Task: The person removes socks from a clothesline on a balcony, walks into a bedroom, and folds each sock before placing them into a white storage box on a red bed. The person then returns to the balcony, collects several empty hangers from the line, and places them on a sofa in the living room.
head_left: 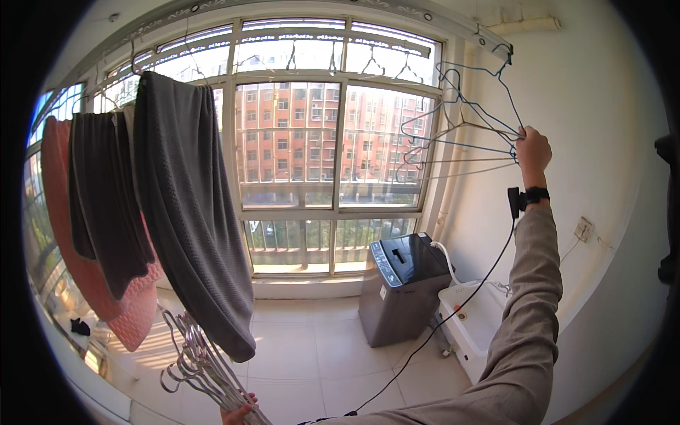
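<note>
My right hand (534, 150) is raised at the upper right, its fingers closed on the corners of several thin wire hangers (464, 144), blue and brown ones. At least one blue hanger reaches up to the end of the drying rail (453, 27); whether all of them hook there I cannot tell. Low at the bottom edge, my left hand (239, 411) grips a bundle of silvery metal hangers (202, 361), hooks pointing up and away to the left. Just above that bundle hangs a dark grey textured cloth (188, 191).
Left of the grey cloth hang another dark cloth (110, 198) and a pink quilted one (60, 184). A grey washing machine (397, 304) stands by the window, next to a white sink (471, 312). A black cable (411, 358) runs from my right wrist. More hangers (372, 67) hang before the window.
</note>
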Tool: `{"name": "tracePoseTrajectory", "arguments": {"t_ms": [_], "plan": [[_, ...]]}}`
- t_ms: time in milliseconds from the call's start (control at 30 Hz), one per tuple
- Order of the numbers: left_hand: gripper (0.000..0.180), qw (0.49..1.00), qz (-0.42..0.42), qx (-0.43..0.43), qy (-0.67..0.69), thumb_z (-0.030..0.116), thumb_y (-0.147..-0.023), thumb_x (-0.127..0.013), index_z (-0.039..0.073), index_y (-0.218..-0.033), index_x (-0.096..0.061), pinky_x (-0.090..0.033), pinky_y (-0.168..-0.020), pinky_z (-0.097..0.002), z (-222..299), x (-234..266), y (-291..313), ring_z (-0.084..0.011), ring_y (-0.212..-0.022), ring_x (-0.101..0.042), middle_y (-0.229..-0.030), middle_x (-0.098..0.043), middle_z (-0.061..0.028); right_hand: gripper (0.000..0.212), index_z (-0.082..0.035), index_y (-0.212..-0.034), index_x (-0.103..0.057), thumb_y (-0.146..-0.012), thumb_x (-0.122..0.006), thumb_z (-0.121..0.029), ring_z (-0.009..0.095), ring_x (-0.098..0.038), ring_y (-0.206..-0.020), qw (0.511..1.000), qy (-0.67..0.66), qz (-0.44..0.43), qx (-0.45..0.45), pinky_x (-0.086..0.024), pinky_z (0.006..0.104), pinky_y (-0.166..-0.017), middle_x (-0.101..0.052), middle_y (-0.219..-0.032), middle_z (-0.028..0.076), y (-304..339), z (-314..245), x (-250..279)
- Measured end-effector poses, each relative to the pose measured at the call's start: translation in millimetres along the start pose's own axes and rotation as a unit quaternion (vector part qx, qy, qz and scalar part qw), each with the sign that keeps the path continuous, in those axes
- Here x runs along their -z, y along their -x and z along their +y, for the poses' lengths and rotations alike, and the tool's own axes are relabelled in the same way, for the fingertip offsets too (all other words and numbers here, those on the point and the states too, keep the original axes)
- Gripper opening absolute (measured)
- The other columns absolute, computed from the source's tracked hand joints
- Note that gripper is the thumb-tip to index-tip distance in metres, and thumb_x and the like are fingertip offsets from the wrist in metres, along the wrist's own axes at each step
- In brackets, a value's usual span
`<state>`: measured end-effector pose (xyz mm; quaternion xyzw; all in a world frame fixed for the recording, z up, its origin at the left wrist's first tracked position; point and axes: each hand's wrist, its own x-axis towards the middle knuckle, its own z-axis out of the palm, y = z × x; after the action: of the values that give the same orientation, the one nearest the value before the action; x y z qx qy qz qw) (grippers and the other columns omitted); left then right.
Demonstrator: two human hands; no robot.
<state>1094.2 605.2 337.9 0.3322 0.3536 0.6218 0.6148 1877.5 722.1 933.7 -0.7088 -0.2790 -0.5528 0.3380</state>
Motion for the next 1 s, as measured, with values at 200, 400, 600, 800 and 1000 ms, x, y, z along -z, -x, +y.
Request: {"name": "tracePoseTrajectory", "arguments": {"t_ms": [200,400,600,800,1000], "plan": [[0.061,0.995,0.090,0.015,0.024,-0.009,-0.076,-0.081,-0.004,-0.132,-0.059,-0.065,-0.089,-0.0452,35.2,17.0,59.0,-0.0345,-0.105,-0.076,-0.115,-0.075,-0.0243,0.032,-0.007,-0.087,-0.072,-0.103,-0.065,-0.033,0.046,-0.071,-0.085,0.967,-0.052,-0.228,0.103,-0.055,0.0557,-0.072,-0.073,-0.085,0.022,201.0,3.4,-10.8],[0.047,0.992,0.123,0.004,-0.016,-0.001,-0.078,-0.089,-0.006,-0.121,-0.071,-0.063,-0.092,-0.0396,86.6,69.3,129.7,-0.0264,-0.106,-0.076,-0.115,-0.077,-0.0182,0.027,-0.001,-0.096,-0.080,-0.091,-0.077,-0.028,0.046,-0.074,-0.099,0.784,-0.024,-0.517,0.343,-0.059,0.0538,-0.088,-0.077,-0.100,0.025,470.6,-23.6,2.6],[0.057,0.977,0.209,-0.024,-0.043,0.006,-0.078,-0.090,-0.001,-0.129,-0.067,-0.062,-0.095,-0.0402,133.3,152.3,264.9,-0.0231,-0.110,-0.073,-0.119,-0.074,-0.0141,0.037,0.003,-0.105,-0.078,-0.088,-0.073,-0.029,0.047,-0.071,-0.110,0.609,-0.010,-0.704,0.364,-0.057,0.0528,-0.095,-0.074,-0.112,0.030,675.0,-78.4,104.7],[0.050,0.917,0.380,-0.054,-0.105,0.003,-0.082,-0.089,0.001,-0.126,-0.065,-0.061,-0.094,-0.0380,155.2,235.1,431.7,-0.0207,-0.105,-0.073,-0.113,-0.074,-0.0113,0.035,0.001,-0.102,-0.080,-0.093,-0.074,-0.032,0.044,-0.074,-0.104,0.427,-0.045,-0.732,0.529,-0.057,0.0502,-0.086,-0.076,-0.108,0.026,817.0,-180.7,210.6],[0.043,0.852,0.515,-0.083,-0.049,0.007,-0.083,-0.090,0.003,-0.121,-0.069,-0.060,-0.093,-0.0367,180.4,299.4,541.3,-0.0182,-0.104,-0.073,-0.112,-0.076,-0.0090,0.036,0.009,-0.083,-0.072,-0.093,-0.072,-0.026,0.034,-0.073,-0.068,0.290,-0.257,-0.751,0.534,-0.056,0.0474,-0.062,-0.074,-0.075,0.020,909.7,-335.6,329.6]]}}
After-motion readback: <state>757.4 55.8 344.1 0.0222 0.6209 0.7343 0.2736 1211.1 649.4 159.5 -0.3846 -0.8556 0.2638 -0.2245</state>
